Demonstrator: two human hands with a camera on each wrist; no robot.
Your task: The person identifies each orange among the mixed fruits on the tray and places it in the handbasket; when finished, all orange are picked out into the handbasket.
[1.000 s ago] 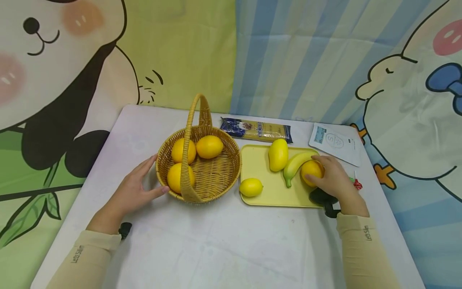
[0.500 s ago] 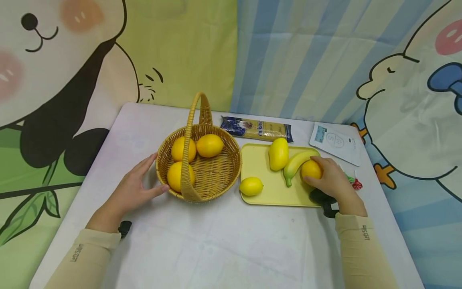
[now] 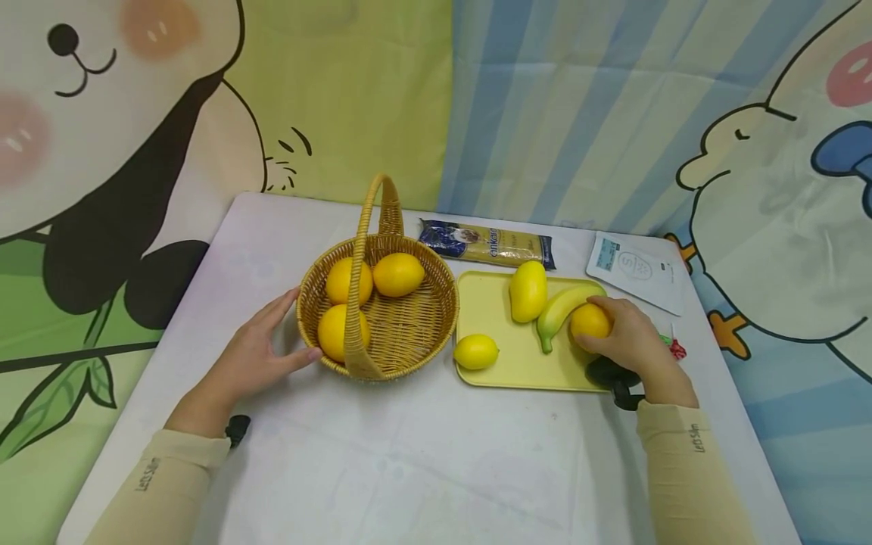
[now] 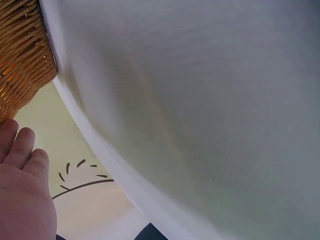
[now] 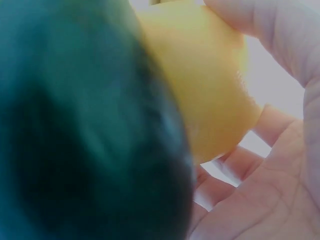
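My left hand [image 3: 255, 359] rests against the left side of a round wicker basket [image 3: 415, 344], its thumb near the front rim and its fingers fairly straight. Three orange-yellow lemons [image 3: 398, 274] lie in the basket. At the right end of a yellow tray [image 3: 518, 371], my right hand [image 3: 630, 337] holds another orange-yellow lemon [image 5: 205, 85] between thumb and fingers. Close under that hand sits a dark green rounded fruit [image 5: 90, 130], which looks like an avocado. Also on the tray are a banana [image 3: 562, 310], a mango [image 3: 527, 291] and a small bright yellow lemon [image 3: 476, 352].
Behind the tray lies a blue and gold pasta packet [image 3: 487, 242]. A white pouch [image 3: 633, 269] is at the back right, with a red-wrapped lollipop [image 3: 677, 349] beside my right wrist. The basket's tall handle [image 3: 357, 303] arches over its opening.
The view shifts slightly with the head. Both hands keep their places, the left at the basket and the right on the lemon.
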